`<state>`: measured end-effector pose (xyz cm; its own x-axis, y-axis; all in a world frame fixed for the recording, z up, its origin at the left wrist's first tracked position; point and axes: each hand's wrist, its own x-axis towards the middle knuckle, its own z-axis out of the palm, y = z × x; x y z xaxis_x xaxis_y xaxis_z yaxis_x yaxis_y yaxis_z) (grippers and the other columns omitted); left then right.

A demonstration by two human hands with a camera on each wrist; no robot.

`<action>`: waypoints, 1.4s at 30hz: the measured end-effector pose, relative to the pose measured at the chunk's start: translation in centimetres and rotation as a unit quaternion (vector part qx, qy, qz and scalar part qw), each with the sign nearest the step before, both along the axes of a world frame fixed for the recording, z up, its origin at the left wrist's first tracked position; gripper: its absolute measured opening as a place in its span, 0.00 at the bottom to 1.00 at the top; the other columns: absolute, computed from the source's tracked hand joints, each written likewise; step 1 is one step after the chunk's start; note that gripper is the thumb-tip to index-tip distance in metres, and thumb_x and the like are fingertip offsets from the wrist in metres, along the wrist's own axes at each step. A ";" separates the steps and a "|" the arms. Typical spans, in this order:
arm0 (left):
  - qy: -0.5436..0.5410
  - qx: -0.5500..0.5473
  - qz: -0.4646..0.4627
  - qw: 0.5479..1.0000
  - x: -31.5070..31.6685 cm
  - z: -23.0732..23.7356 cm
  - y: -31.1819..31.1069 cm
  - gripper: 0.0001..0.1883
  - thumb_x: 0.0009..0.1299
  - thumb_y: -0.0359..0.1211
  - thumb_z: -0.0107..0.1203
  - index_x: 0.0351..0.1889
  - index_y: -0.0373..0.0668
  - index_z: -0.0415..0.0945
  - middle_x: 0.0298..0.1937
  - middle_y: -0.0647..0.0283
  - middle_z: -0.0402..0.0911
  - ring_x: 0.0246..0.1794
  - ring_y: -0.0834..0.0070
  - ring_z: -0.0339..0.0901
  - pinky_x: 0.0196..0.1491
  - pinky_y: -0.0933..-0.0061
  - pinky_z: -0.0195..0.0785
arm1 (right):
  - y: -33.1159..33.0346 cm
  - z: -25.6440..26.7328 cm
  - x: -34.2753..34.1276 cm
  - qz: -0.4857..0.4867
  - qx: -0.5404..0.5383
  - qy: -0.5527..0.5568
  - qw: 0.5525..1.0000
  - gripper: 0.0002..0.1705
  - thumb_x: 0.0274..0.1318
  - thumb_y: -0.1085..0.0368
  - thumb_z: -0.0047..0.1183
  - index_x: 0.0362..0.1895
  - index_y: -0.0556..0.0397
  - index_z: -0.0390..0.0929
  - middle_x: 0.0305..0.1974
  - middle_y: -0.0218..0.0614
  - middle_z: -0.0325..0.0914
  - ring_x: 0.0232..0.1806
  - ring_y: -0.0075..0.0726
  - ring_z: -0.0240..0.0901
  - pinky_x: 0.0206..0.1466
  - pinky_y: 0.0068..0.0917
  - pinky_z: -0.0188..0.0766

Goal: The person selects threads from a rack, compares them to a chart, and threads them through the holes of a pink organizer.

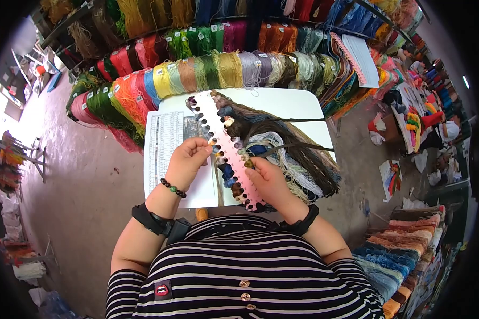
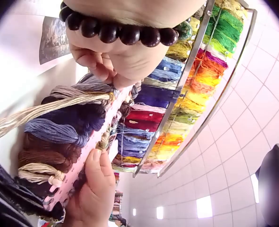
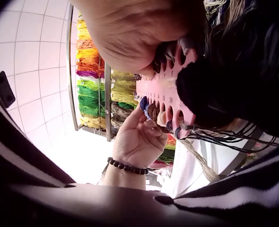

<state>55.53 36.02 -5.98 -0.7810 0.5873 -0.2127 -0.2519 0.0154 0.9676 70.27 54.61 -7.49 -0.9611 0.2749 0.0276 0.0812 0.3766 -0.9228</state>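
A long pink thread card (image 1: 230,152) with holes along both edges slants over the white tabletop, embroidery floss looped through many holes. My left hand (image 1: 188,160) is at its left edge, thumb and fingertips pinching a cream floss strand (image 2: 45,111) at a hole. The strand trails down from the card. My right hand (image 1: 270,182) grips the opposite edge, thumb lying on the card's face. Dark brown and black floss (image 1: 303,151) spreads to the right of the card; blue floss tufts (image 2: 59,132) hang from the left edge.
A printed chart sheet (image 1: 157,159) lies on the left of the white table (image 1: 299,99). Racks of coloured thread hanks (image 1: 197,74) stand right behind the table. More hanks (image 1: 404,255) are stacked at the lower right. A pale blue sheet (image 1: 361,58) hangs at the back right.
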 end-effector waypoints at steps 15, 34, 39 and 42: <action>-0.060 -0.074 -0.121 0.988 2.9 -1.1 -0.2 0.13 0.74 0.39 0.52 0.45 0.38 0.75 0.32 0.69 0.80 0.30 0.86 0.74 0.32 0.85 0.64 | 0.2 0.8 -1.8 -0.039 -0.092 0.034 0.994 0.11 0.62 0.66 0.51 0.44 0.62 0.75 0.29 0.37 0.78 0.29 0.23 0.70 0.34 0.25 0.68; -0.040 -0.033 -0.167 0.985 3.3 -0.9 -0.7 0.07 0.73 0.32 0.50 0.39 0.38 0.76 0.29 0.73 0.75 0.28 0.87 0.66 0.34 0.85 0.61 | -0.1 0.4 -1.4 -0.052 -0.104 0.032 0.993 0.10 0.61 0.67 0.50 0.43 0.61 0.75 0.29 0.38 0.79 0.29 0.24 0.72 0.35 0.25 0.69; -0.063 -0.066 -0.170 0.981 2.8 -1.3 -0.7 0.08 0.74 0.37 0.49 0.35 0.44 0.74 0.27 0.74 0.74 0.23 0.89 0.61 0.28 0.88 0.54 | -0.3 0.4 -1.2 -0.062 -0.096 0.042 0.993 0.10 0.61 0.68 0.50 0.42 0.61 0.75 0.29 0.39 0.79 0.28 0.25 0.72 0.34 0.25 0.69; -0.069 -0.086 -0.153 0.982 2.8 -1.2 -0.5 0.09 0.74 0.36 0.49 0.33 0.44 0.73 0.26 0.74 0.74 0.22 0.89 0.61 0.26 0.88 0.53 | -0.4 1.0 -1.2 -0.061 -0.079 0.042 0.994 0.10 0.60 0.67 0.51 0.42 0.61 0.75 0.28 0.40 0.79 0.27 0.26 0.72 0.34 0.26 0.69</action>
<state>58.33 35.57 -7.15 -0.5304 0.7366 -0.4197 -0.3379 0.2703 0.9015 69.09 54.20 -6.51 -0.9163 0.3970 0.0532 0.0379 0.2181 -0.9752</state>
